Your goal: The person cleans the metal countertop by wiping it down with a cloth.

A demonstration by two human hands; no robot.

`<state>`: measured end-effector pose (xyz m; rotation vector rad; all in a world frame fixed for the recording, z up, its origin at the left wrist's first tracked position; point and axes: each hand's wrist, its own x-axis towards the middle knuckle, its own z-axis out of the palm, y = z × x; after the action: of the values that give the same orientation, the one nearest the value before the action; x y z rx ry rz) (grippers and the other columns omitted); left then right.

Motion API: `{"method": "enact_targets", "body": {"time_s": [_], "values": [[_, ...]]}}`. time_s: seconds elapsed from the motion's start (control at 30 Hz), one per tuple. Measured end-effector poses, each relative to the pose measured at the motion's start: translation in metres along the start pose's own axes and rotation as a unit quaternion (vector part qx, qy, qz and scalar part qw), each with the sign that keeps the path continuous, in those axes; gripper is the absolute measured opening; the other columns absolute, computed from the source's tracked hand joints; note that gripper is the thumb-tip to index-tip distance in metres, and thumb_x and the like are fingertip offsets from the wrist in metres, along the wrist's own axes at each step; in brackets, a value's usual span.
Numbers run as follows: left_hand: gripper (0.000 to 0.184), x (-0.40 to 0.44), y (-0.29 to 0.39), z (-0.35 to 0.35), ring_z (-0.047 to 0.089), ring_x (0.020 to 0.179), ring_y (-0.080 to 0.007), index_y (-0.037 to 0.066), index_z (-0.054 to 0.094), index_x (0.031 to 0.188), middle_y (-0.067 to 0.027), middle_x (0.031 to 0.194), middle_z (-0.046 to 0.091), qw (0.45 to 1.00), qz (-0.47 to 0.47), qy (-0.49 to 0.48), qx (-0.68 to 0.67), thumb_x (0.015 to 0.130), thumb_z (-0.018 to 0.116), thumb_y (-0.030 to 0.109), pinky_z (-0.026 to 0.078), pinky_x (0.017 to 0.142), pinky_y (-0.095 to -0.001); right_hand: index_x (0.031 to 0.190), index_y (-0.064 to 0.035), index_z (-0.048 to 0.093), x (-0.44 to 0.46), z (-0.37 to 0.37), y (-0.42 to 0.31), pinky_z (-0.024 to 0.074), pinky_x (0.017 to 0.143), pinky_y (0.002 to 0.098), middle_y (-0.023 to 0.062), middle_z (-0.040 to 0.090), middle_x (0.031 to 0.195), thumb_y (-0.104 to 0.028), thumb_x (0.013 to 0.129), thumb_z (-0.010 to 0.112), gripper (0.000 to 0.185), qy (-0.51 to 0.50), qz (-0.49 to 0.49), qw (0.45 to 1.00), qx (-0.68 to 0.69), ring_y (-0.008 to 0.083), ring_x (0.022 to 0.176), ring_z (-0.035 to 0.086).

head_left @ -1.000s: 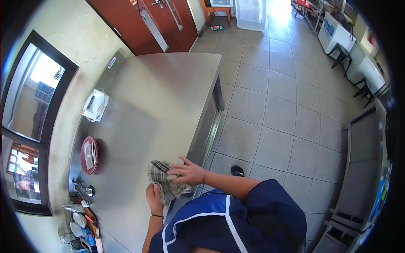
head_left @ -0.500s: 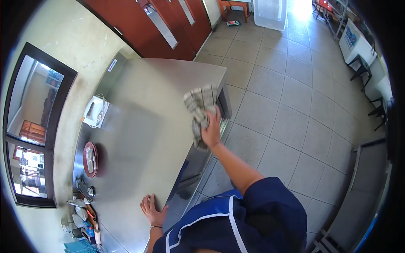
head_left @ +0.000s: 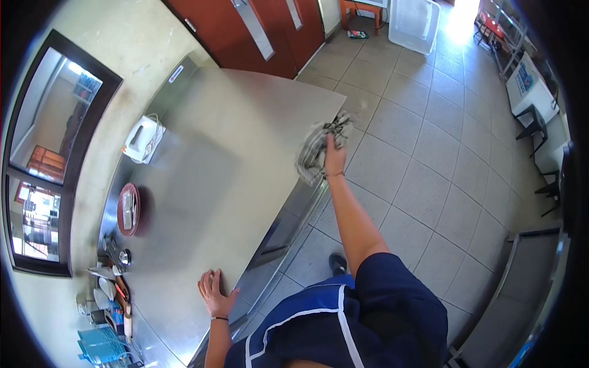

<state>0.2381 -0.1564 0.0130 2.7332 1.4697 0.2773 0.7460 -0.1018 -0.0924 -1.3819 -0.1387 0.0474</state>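
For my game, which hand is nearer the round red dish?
Left. In view, the left hand is below and right of the dish; the right hand is higher, farther right.

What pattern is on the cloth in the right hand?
Dark stripes on a pale cloth, somewhat blurred; head view.

From where I stand, a pale grey cloth (head_left: 313, 154) with dark stripes is crumpled into loose, uneven folds, gripped in a person's right hand (head_left: 335, 161). It sits at the right edge of a metal table (head_left: 245, 132), near the far right corner, part of it reaching past the edge (its outline is slightly blurred). The table is long and grey, with a smooth, flat, softly shining top and a duller shadow across its middle. The left hand (head_left: 217, 299) rests on its near right part, fingers spread.
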Motion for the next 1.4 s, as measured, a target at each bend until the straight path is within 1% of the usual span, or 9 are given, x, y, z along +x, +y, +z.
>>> {"method": "enact_targets", "body": {"time_s": [0.17, 0.4, 0.47, 0.73, 0.87, 0.93, 1.1, 1.2, 1.4], "values": [[0.083, -0.001, 0.004, -0.004, 0.039, 0.131, -0.0331, 0.015, 0.057, 0.13, -0.0095, 0.138, 0.045, 1.0, -0.012, -0.003, -0.013, 0.054, 0.087, 0.029, 0.025, 0.114, -0.0527, 0.095, 0.0074, 0.063, -0.108, -0.02, 0.005, 0.0469, 0.073, 0.0429, 0.0264, 0.066, 0.085, -0.036, 0.099, 0.052, 0.045, -0.198, 0.113, 0.954, -0.193, 0.036, 0.076, 0.062], [0.059, -0.007, -0.019, -0.001, 0.045, 0.128, -0.0326, 0.014, 0.059, 0.128, -0.0115, 0.134, 0.052, 0.995, 0.035, 0.027, -0.094, 0.073, 0.076, 0.028, 0.026, 0.113, -0.0517, 0.113, 0.003, 0.058, -0.316, -0.056, -0.013, 0.0466, 0.088, 0.0391, 0.0186, 0.066, 0.107, -0.023, 0.094, 0.059, 0.033, -0.327, 0.288, 0.899, 0.031, 0.0289, 0.099, 0.062], [0.046, -0.019, -0.038, 0.008, 0.05, 0.124, -0.0335, 0.012, 0.061, 0.126, -0.0133, 0.129, 0.058, 0.98, 0.04, 0.077, -0.18, 0.084, 0.068, 0.028, 0.028, 0.111, -0.0517, 0.11, 0.0031, 0.057, -0.291, -0.045, -0.023, 0.0471, 0.073, 0.0349, 0.0063, 0.064, 0.085, -0.029, 0.096, 0.057, 0.035, -0.23, 0.138, 0.963, -0.008, 0.0183, 0.082, 0.06], [0.037, -0.128, -0.179, -0.027, 0.052, 0.122, -0.0312, 0.013, 0.061, 0.127, -0.0107, 0.131, 0.058, 0.99, -0.103, 0.07, -0.065, 0.095, 0.055, 0.032, 0.034, 0.107, -0.0483, 0.141, 0.013, 0.024, -0.38, -0.017, -0.058, 0.0314, 0.108, 0.0462, 0.0354, 0.034, 0.136, -0.036, 0.094, 0.057, 0.075, -0.144, 0.109, 0.982, -0.06, 0.0485, 0.126, 0.04], [0.039, -0.152, -0.199, -0.03, 0.046, 0.13, -0.0275, 0.018, 0.057, 0.133, -0.0075, 0.14, 0.052, 0.991, -0.117, 0.066, -0.016, 0.097, 0.051, 0.032, 0.03, 0.109, -0.0449, 0.138, 0.0133, 0.027, -0.527, -0.039, -0.038, 0.0286, 0.111, 0.0425, 0.0349, 0.031, 0.142, -0.03, 0.094, 0.059, 0.07, -0.282, 0.187, 0.938, 0.069, 0.045, 0.129, 0.039], [0.04, -0.149, -0.195, -0.031, 0.044, 0.132, -0.0259, 0.02, 0.056, 0.134, -0.0061, 0.142, 0.05, 0.99, -0.132, 0.057, -0.017, 0.097, 0.049, 0.033, 0.028, 0.11, -0.0437, 0.123, 0.0109, 0.044, -0.582, -0.048, -0.043, 0.0378, 0.101, 0.0374, 0.0252, 0.053, 0.123, -0.022, 0.096, 0.055, 0.044, -0.236, -0.049, 0.963, -0.122, 0.0289, 0.115, 0.052], [0.04, -0.149, -0.192, -0.033, 0.045, 0.131, -0.0255, 0.02, 0.057, 0.134, -0.0057, 0.141, 0.05, 0.988, -0.135, 0.068, -0.026, 0.095, 0.052, 0.029, 0.028, 0.11, -0.0434, 0.116, 0.011, 0.051, -0.514, -0.031, -0.054, 0.0325, 0.103, 0.0434, 0.0303, 0.054, 0.124, -0.025, 0.094, 0.06, 0.043, -0.211, 0.278, 0.936, 0.05, 0.0393, 0.123, 0.046], [0.04, -0.149, -0.187, -0.037, 0.044, 0.132, -0.0251, 0.02, 0.056, 0.134, -0.0058, 0.141, 0.05, 0.988, -0.14, 0.06, -0.024, 0.095, 0.053, 0.029, 0.027, 0.111, -0.0431, 0.11, 0.0044, 0.058, -0.456, -0.021, -0.06, 0.0325, 0.104, 0.0483, 0.0258, 0.054, 0.126, -0.026, 0.091, 0.062, 0.036, -0.14, -0.02, 0.982, -0.128, 0.0392, 0.124, 0.046], [0.041, -0.148, -0.186, -0.037, 0.044, 0.131, -0.0249, 0.02, 0.057, 0.132, -0.0053, 0.14, 0.051, 0.986, -0.149, 0.066, -0.035, 0.092, 0.056, 0.027, 0.026, 0.111, -0.044, 0.109, -0.0101, 0.064, -0.467, -0.052, -0.118, 0.0226, 0.109, 0.0652, 0.0093, 0.055, 0.129, -0.028, 0.075, 0.07, 0.038, -0.401, -0.392, 0.775, -0.291, 0.0275, 0.132, 0.042]]}}
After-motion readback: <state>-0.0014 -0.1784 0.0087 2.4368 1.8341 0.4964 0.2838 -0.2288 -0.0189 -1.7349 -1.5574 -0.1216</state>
